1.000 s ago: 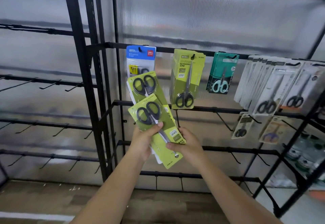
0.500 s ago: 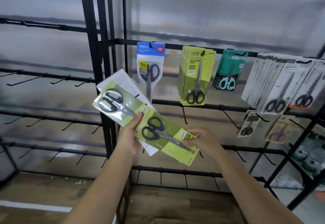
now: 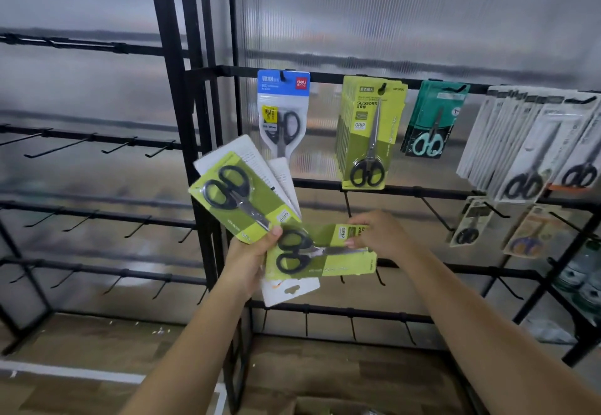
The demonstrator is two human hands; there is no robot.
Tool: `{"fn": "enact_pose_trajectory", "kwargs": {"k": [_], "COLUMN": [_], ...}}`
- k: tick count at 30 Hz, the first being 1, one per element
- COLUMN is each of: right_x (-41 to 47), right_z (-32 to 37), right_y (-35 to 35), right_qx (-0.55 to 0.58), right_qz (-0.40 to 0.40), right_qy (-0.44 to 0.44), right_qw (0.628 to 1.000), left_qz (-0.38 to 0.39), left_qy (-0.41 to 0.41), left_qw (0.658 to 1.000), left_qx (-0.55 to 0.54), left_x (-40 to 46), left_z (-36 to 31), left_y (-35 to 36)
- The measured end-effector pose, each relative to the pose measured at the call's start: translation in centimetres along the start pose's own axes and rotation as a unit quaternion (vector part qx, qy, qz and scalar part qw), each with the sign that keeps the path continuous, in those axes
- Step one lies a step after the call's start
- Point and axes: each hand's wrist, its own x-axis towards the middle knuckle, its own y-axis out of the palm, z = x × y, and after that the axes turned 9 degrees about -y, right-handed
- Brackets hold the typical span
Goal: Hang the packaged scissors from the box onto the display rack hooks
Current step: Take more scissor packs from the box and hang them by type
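Head view: both hands up at the rack (image 3: 208, 160), each busy with green scissor packs.
Left hand (image 3: 248, 260) grips a fanned bunch, thumb clamped on the front pack (image 3: 242, 195), which tilts up and left with white card backs (image 3: 279, 170) showing behind it. Right hand (image 3: 379, 235) pinches one pack (image 3: 320, 252) by its top end, lying sideways with the black handles pointing at the left hand; the two packs just overlap. Up on the top rail hang a blue pack (image 3: 283, 112), a green stack (image 3: 370, 131), teal ones (image 3: 429, 121) and white ones (image 3: 527, 144). Bare hooks (image 3: 435, 216) wait right behind the hands.
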Motion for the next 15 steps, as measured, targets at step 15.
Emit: {"fn": "enact_pose_trajectory", "kwargs": {"k": [15], "right_x": [-2.7], "right_z": [-0.1], "right_y": [8.2], "right_qx": [0.564], "right_qz": [-0.142], "right_qy": [0.230], "right_qw": [0.780], "left_qz": [-0.102], "left_qy": [-0.019], "left_qw": [0.994], "left_qx": [-0.031], "left_x": [0.7], "left_z": [4.0], "left_y": [-2.6]}}
